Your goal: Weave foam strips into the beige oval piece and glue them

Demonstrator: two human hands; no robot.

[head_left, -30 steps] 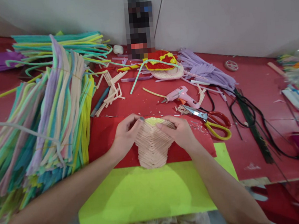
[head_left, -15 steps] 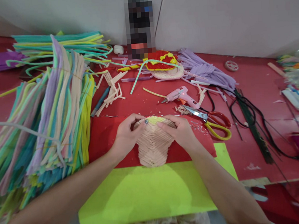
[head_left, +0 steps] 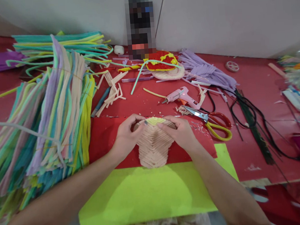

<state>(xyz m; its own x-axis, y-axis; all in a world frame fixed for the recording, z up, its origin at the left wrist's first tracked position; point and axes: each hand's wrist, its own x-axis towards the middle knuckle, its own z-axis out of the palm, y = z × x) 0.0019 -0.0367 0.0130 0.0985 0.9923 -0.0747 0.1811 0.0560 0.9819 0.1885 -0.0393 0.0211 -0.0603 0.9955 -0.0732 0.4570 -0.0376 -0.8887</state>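
A beige piece of pipe-cleaner work, ribbed in a V pattern with a yellow patch at its top, lies over a red sheet. My left hand pinches its upper left edge, thumb on top and fingers behind. At the upper right edge my right hand holds it in the same way. Its lower end reaches the edge of a lime-green sheet. Just beyond my right hand are scissors with one red and one yellow handle, and a pink glue gun.
Bundled pastel pipe cleaners crowd the left side. Behind lie beige offcuts, a red-and-yellow fuzzy piece and lilac pipe cleaners. A black cable and dark green stems run down the right.
Both hands keep their grip in nearly the same place. The top of the beige piece has shifted very slightly, showing a little more of the yellow patch.
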